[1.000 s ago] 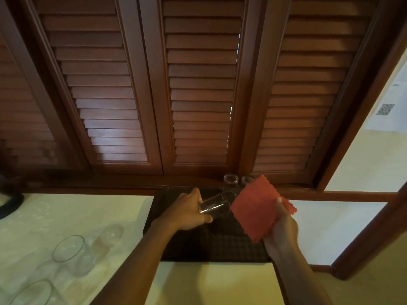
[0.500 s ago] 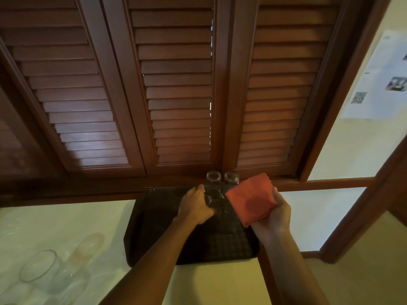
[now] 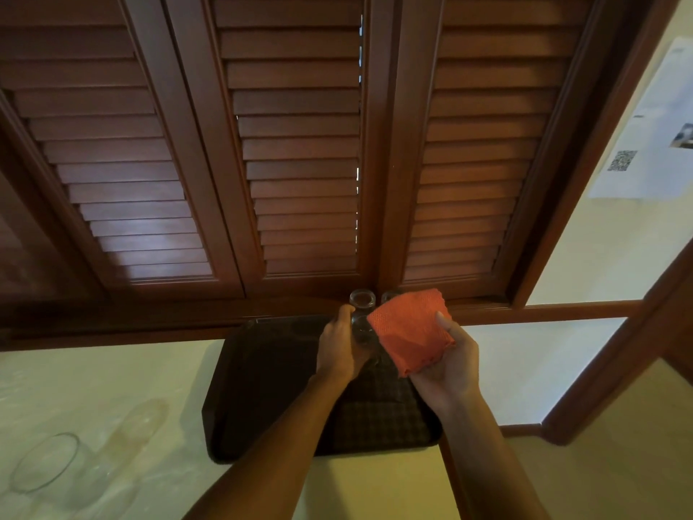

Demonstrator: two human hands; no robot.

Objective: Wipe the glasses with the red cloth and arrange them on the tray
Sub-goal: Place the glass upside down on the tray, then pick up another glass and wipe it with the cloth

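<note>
Head view. Your left hand (image 3: 339,349) sits just above centre frame, over the far part of the dark tray (image 3: 240,392). Its fingers are curled round a clear glass (image 3: 360,329), only a sliver of which shows between the thumb side of the hand and the cloth. Whether the glass's base touches the tray floor, you cannot tell from here; the hand hides it. The glass looks upright or close to it, long axis roughly vertical, but blur and the fingers make that a loose call.

Two more glasses stand at the tray's far edge against the shutter sill: one (image 3: 362,297) directly above your left hand in the frame, the second (image 3: 390,295) to its right, mostly behind the cloth. The held glass lies just this side of them, near but apparently apart.

Your right hand (image 3: 448,364) is right of centre, palm up, thumb pinching the folded red cloth (image 3: 410,330) against the fingers. The cloth's left edge is just beside the held glass.

Lower left of frame, on the pale desk (image 3: 375,486): another glass (image 3: 45,461), unwiped as far as position suggests, well apart from both hands; left hand is the nearer.

Judgement: setting-down step; release needs clearance from the back pair.
</note>
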